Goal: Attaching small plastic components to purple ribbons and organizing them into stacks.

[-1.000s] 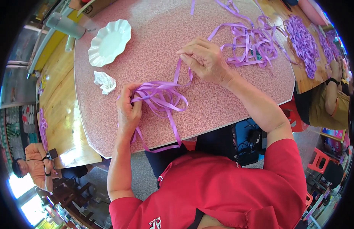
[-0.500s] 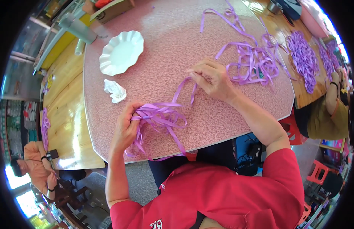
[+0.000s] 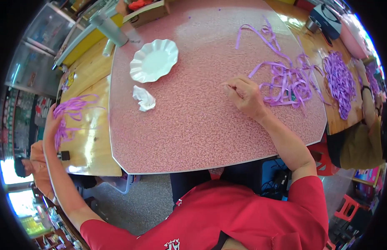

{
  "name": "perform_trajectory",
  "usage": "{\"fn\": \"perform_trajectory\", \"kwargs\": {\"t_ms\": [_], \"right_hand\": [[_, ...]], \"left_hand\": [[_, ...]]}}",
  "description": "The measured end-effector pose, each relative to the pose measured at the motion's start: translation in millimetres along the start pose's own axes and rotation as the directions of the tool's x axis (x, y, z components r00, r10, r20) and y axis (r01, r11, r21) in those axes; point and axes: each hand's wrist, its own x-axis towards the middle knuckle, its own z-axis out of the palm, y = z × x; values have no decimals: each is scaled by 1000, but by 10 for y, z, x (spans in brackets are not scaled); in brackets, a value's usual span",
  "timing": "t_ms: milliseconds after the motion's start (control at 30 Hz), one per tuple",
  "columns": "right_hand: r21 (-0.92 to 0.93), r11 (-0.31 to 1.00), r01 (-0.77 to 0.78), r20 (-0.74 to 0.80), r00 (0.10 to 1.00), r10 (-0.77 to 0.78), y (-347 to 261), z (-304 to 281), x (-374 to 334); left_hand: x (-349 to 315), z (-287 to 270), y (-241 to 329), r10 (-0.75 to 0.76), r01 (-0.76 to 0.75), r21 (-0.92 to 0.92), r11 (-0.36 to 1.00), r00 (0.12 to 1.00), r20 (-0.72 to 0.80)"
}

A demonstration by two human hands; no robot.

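My left hand is stretched far out to the left, over the wooden table. Its fingers are closed on a loose bundle of purple ribbon, whose loops and ends spread to the right. Above the middle of the pink tabletop, my right hand is held with thumb and fingertips pinched together. Whether anything small is in that pinch cannot be made out. Just right of it lies a loose tangle of purple ribbon, with a strand running toward the far side.
A white scalloped dish and a crumpled white tissue lie left of centre. Behind them stand a grey-green bottle and a cardboard box. At right is a purple ribbon heap near another person's arm; another person sits at left.
My left hand has swung left with the ribbon bundle, from the pink tabletop to over the wooden table. No ribbon strand spans my two hands now. The right hand stays pinched. The view has shifted.
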Motion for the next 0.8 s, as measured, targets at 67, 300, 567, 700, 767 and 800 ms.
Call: {"fn": "perform_trajectory", "kwargs": {"t_ms": [67,300,567,700,767,800], "right_hand": [[97,995,2,-64,998,4,-6,62,39],[7,999,47,-102,994,-46,182,5,8],[40,997,64,-157,986,-57,124,-26,13],[18,997,80,-146,986,-76,128,-8,7],[-40,996,80,-106,991,-84,94,-31,3],[-98,992,85,-61,994,-91,72,-48,8]], "left_hand": [[-161,-1144,-492,-66,83,675,733,996,-52],[152,1098,1248,-71,57,-363,930,997,-26],[-494,2259,3975,400,-269,-399,877,868,295],[72,2431,3741,417,-404,-104,909,866,277],[305,2489,3638,427,-424,288,859,903,56],[407,2593,3462,441,-438,284,853,896,58]]}}
